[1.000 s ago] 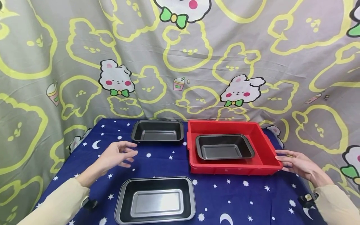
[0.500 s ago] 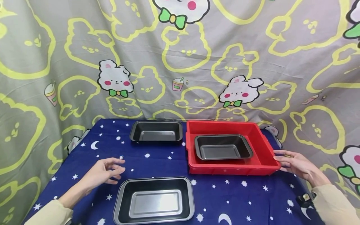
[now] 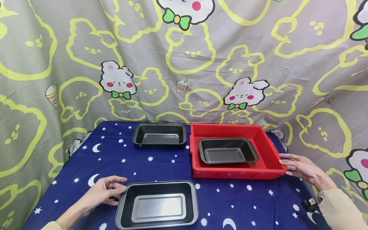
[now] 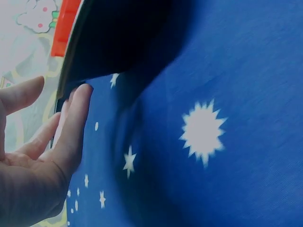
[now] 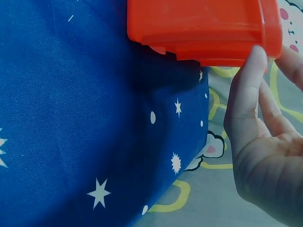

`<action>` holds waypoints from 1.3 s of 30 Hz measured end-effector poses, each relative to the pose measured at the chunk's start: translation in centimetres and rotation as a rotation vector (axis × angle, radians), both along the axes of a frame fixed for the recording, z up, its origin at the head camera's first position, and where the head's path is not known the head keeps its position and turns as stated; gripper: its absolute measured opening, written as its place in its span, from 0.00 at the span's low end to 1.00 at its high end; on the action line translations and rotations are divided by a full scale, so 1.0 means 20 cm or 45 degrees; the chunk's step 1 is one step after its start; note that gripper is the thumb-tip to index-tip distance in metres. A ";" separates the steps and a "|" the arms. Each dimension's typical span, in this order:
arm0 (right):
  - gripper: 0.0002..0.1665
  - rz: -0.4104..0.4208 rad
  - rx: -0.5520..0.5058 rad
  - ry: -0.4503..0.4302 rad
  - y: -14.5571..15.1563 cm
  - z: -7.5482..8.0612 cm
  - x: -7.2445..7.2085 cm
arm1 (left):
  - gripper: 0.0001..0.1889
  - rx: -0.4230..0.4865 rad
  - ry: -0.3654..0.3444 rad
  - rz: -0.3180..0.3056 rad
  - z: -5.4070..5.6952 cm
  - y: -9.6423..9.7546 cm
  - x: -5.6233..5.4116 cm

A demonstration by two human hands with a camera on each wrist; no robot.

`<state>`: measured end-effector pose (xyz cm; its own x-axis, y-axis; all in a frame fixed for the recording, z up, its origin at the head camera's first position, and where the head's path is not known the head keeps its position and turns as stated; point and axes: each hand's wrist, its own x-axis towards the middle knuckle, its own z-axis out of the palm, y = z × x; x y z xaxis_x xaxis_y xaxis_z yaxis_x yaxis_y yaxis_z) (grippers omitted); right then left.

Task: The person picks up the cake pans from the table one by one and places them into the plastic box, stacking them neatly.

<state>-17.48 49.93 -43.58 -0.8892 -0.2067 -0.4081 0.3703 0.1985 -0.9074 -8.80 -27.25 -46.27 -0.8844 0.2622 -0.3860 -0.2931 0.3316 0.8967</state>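
A dark metal loaf pan [image 3: 158,207] with a shiny base sits at the front of the table. My left hand [image 3: 103,193] is at its left rim, fingers loosely extended; in the left wrist view the fingertips [image 4: 84,92] come up close to the pan's edge, and contact is hard to tell. At the right end of a red plastic tray [image 3: 230,174], my right hand [image 3: 303,167] touches the side with mostly straight fingers. In the right wrist view one fingertip [image 5: 256,54] lies against the tray's outer wall. A second loaf pan [image 3: 225,155] sits inside the tray.
A third dark loaf pan [image 3: 159,138] stands at the back, left of the tray. A dark blue tablecloth [image 3: 230,204] with stars and moons covers the table. Behind it hangs a grey curtain [image 3: 161,48] printed with cartoon animals.
My left hand has moved from beside the back pan down toward me, to the left rim of the front pan. My right hand has stayed at the tray.
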 end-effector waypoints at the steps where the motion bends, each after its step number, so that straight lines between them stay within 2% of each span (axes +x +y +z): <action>1: 0.21 -0.002 0.000 -0.001 0.00 0.00 0.00 | 0.33 -0.012 -0.004 0.006 -0.01 0.00 0.01; 6: 0.21 -0.007 0.000 0.000 0.00 0.00 0.00 | 0.32 -0.059 -0.025 0.027 -0.03 0.03 0.04; 17: 0.20 -0.031 0.030 -0.003 0.00 -0.01 0.00 | 0.29 -0.023 -0.036 0.039 -0.06 0.08 0.06; 28: 0.19 -0.037 0.051 -0.014 0.00 -0.01 0.00 | 0.25 0.108 -0.041 0.015 -0.09 0.10 0.07; 39: 0.20 -0.022 0.060 0.003 0.00 -0.01 0.00 | 0.23 0.142 -0.040 0.028 -0.08 0.10 0.06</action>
